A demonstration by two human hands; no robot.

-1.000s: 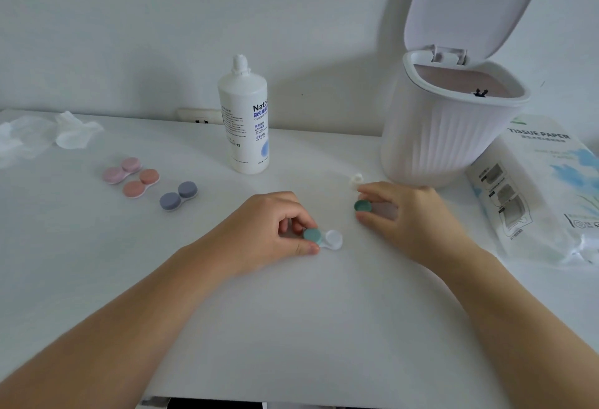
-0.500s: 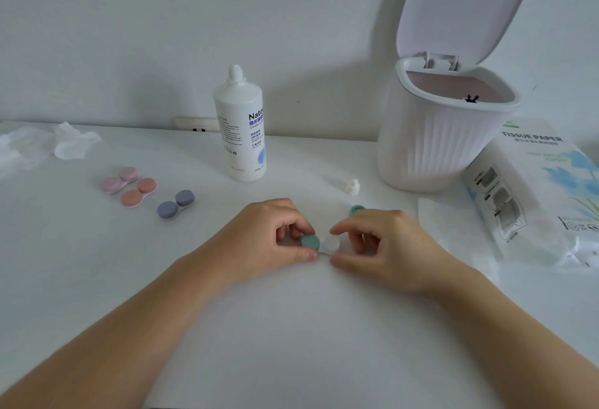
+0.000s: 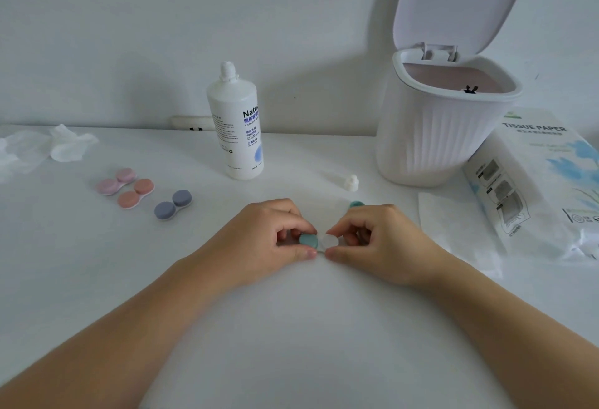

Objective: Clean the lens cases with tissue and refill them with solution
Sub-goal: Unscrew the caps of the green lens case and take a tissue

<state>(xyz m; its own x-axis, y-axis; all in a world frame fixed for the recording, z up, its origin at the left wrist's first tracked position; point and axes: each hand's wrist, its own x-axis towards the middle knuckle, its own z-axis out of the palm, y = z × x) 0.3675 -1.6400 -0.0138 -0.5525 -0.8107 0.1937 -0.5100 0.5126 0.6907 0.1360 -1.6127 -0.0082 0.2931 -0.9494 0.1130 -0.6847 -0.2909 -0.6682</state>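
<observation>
Taking the solution bottle (image 3: 236, 123) as my landmark, I see crumpled tissue (image 3: 48, 147) far to its left, running off the left edge of the frame so I cannot tell how far it spreads. Left of the bottle and nearer to me lie three closed lens cases, a pink one (image 3: 116, 181) touching an orange one (image 3: 136, 193), and a grey-blue one (image 3: 173, 204) just beside them; open table (image 3: 81, 262) lies between these and my forearms. In front of the bottle, nearer me, my left hand (image 3: 269, 233) pinches the teal-capped well of the teal lens case (image 3: 319, 241) between thumb and curled fingers, and my right hand (image 3: 376, 236) pinches the uncapped white well the same way; the case's base is mostly hidden by my fingertips. I cannot make out whether the open well holds anything. A teal cap (image 3: 356, 204) peeks out just behind my right knuckles, partly hidden. The small white bottle cap (image 3: 351, 181) stands to the right of the bottle, apart from it, and the bottle's nozzle is bare. Further right is the ribbed white bin (image 3: 437, 136), lid up and cut off by the top edge. A flat tissue sheet (image 3: 453, 230) lies in front of the bin, touching the tissue pack (image 3: 544, 181), which runs off the right edge.
</observation>
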